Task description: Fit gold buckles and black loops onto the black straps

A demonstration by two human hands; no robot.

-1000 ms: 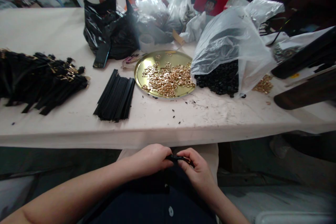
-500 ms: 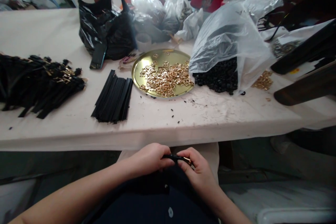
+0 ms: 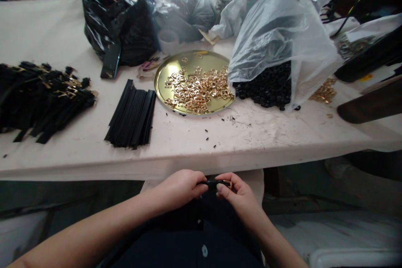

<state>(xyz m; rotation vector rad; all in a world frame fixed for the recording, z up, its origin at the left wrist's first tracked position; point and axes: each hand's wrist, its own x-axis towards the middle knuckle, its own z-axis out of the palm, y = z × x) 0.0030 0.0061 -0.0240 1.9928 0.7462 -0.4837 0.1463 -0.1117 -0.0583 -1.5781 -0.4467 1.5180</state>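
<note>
The left hand [image 3: 187, 186] and right hand [image 3: 239, 194] pinch a black strap [image 3: 211, 183] with a gold buckle [image 3: 230, 184]. Beyond, a round tray [image 3: 161, 76] of gold buckles [image 3: 197, 91] sits right of black strips [image 3: 132, 118].

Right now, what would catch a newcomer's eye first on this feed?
Probably the round gold-coloured tray on the table, scattered with shiny buckle-like frames. Just right of it, a translucent bag partly covers a pile of small black pieces. In front of the table's edge, the left hand and right hand hold a slim black piece with a gold-coloured fitting.
</note>
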